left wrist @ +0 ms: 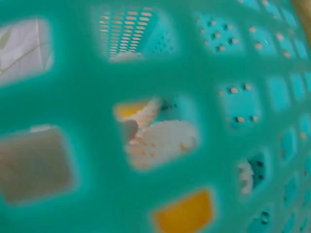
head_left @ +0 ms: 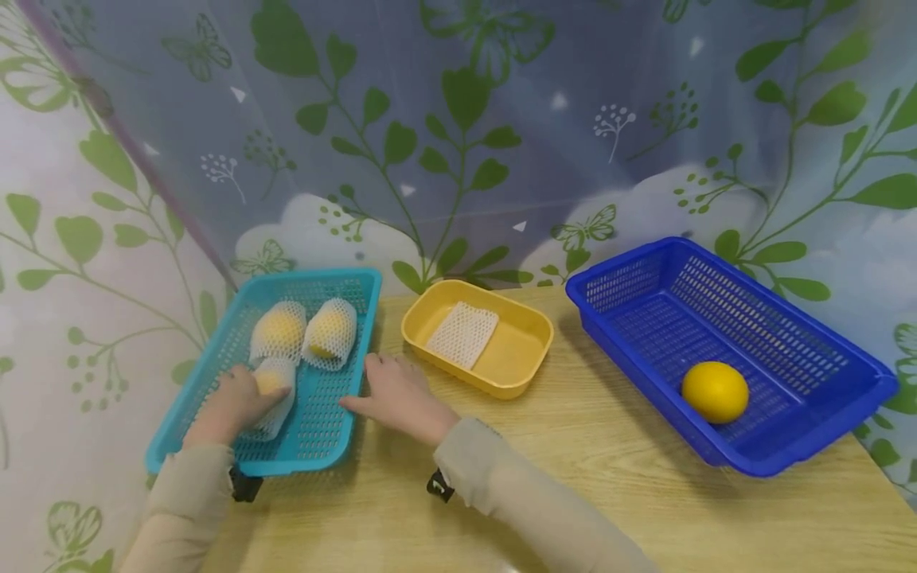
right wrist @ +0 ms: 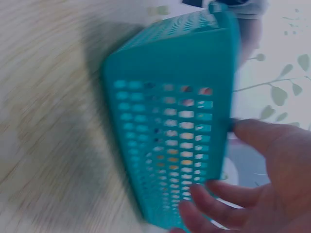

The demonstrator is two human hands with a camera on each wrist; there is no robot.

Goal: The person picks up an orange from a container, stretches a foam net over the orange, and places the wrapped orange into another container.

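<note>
Inside a teal basket (head_left: 311, 459), my left hand (head_left: 228, 404) grips a yellow fruit in a white foam net (head_left: 275, 410), its thumb across the net. Two more netted yellow fruits, one at the back left (head_left: 279, 330) and one at the back right (head_left: 331, 334), lie beyond it. My right hand (head_left: 401, 395) holds the basket's right rim. Its thumb (right wrist: 257, 133) hooks over the edge and its fingers touch the outer wall. In the left wrist view the basket wall (left wrist: 92, 102) hides most of the left hand.
A yellow tray (head_left: 512, 386) at the middle holds a flat foam net (head_left: 464, 334). On the right, a blue basket (head_left: 623, 350) holds one bare yellow fruit (head_left: 715, 391). All stand on a wooden table (head_left: 544, 461) against a leaf-patterned curtain (head_left: 458, 159).
</note>
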